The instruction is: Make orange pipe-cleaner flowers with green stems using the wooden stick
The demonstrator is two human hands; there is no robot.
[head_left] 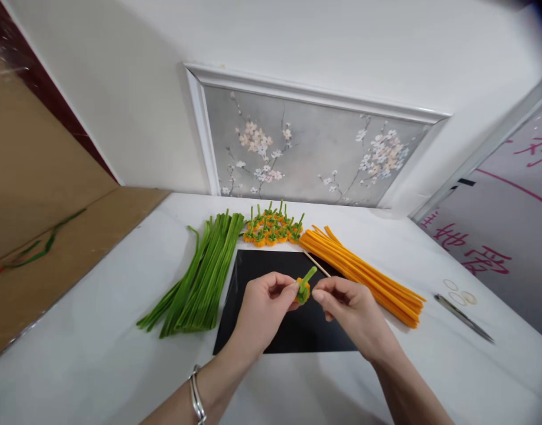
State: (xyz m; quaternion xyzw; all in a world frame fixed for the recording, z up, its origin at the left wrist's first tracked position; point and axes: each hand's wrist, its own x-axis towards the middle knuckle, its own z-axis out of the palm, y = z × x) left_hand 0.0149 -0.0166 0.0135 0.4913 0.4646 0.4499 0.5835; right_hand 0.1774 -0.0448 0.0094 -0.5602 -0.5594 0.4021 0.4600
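Observation:
Over the black mat (235,307), my left hand (264,304) pinches a small orange pipe-cleaner pumpkin (303,289) with a green top and a green stem pointing up to the right. My right hand (348,307) is just right of it, thumb and fingertips pressed together; whatever lies between them is too small or hidden to make out. Behind the mat stand several similar pipe-cleaner pumpkins (271,227). A bundle of green pipe cleaners (211,277) lies to the left, and a bundle of orange pipe cleaners (363,268) to the right.
A thin wooden stick (317,264) rests on the mat's far right part. Further right on the white table (107,336) are tweezers (463,319) and several pale rings (459,293). Cardboard (76,236) borders the left; a wall with a framed floral panel (306,147) rises behind.

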